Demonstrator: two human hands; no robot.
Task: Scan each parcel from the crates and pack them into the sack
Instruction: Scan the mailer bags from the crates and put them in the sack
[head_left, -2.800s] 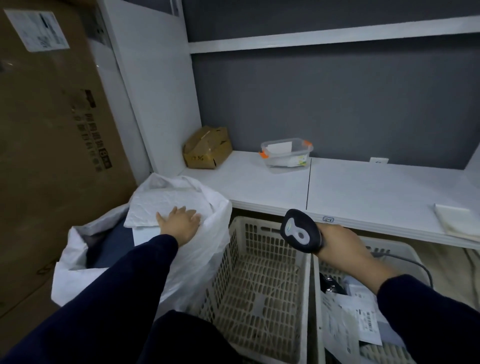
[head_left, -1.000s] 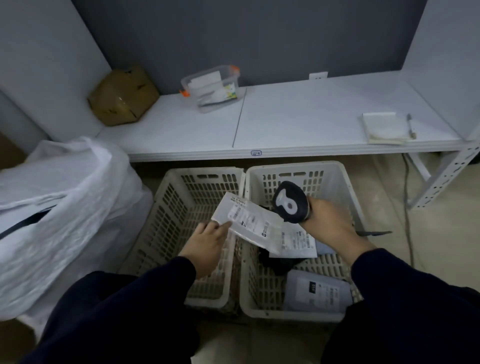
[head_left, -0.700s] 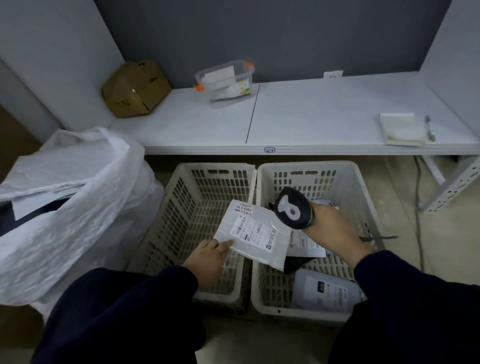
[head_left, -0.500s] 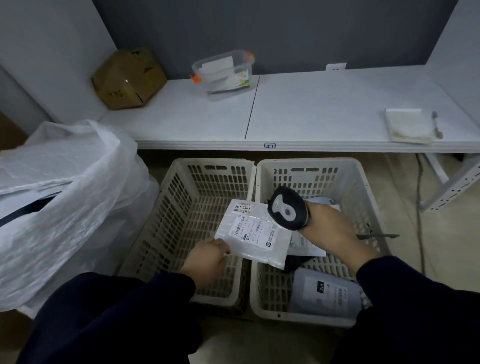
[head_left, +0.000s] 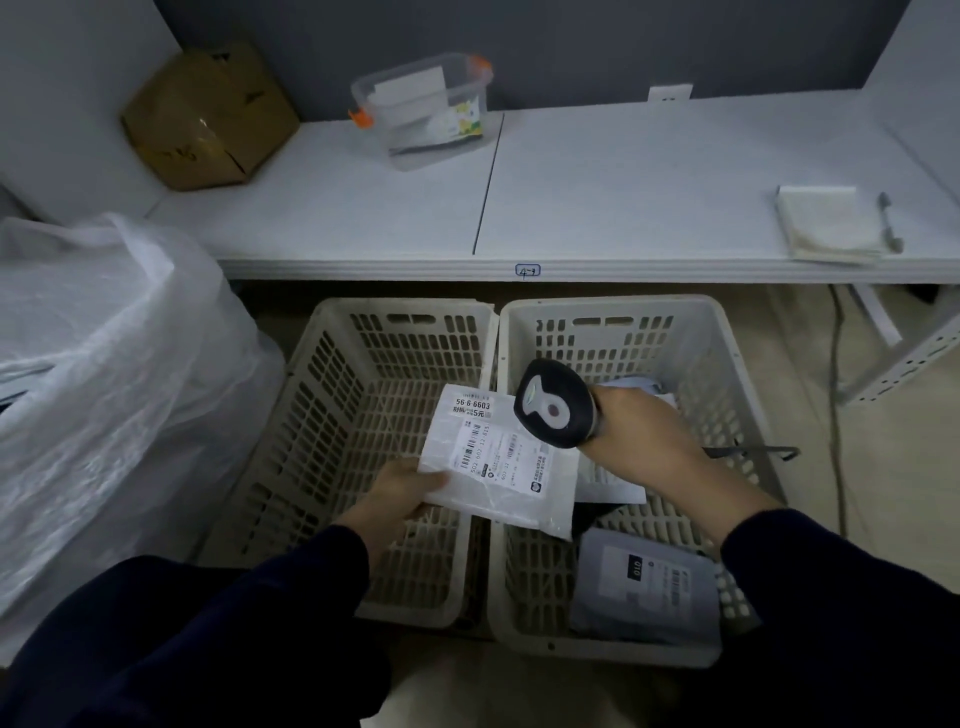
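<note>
**Scanning a white mailer above the two crates**

At centre frame the left hand (head_left: 396, 496) pinches the lower-left corner of a white poly mailer (head_left: 470, 480), label up, over the seam between the left crate (head_left: 405, 307) and the right crate (head_left: 613, 304). The right hand (head_left: 647, 441) is wrapped round the grip of a handheld barcode scanner (head_left: 555, 404), whose head hangs just above the mailer's upper-right edge. To scan well, the mailer should stay flat and taut so the film does not crease over the shipping label (head_left: 501, 457). The scanner likely needs tilting back a little, since its head seems to sit over part of the label, though the light is too dim to see a beam. A grey parcel (head_left: 644, 587) waits in the right crate at lower right, and the white sack (head_left: 104, 364) stands at the left edge, an easy leftward swing away.
</note>
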